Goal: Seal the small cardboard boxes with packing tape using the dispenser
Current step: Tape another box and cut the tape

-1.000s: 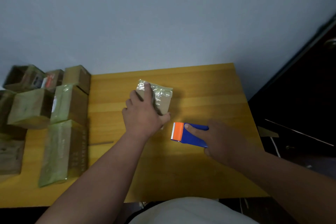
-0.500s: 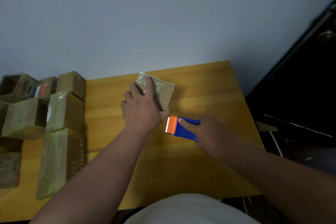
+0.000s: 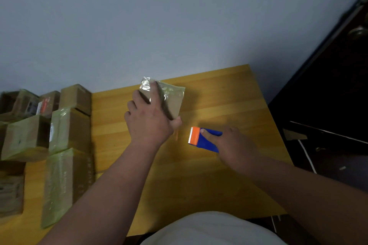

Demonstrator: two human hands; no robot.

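Right hand (image 3: pixel 235 145) gripping blue-and-orange plastic tape dispenser (image 3: pixel 203 138) edged nearer | left hand (image 3: pixel 149 119) clasps tape-wrapped small cardboard box (image 3: pixel 171 99) | risk: box slipping, tape wrinkling.

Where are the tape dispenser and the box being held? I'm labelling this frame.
tape dispenser (image 3: pixel 201 139): head view, on its blue body beside the orange toothed edge.
small box (image 3: pixel 172 99): head view, on its tape-wrapped top face, right of the left hand's fingers.

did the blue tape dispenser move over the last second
Yes. The tape dispenser in the right hand has shifted left and slightly away along the table, toward the box under the left hand.
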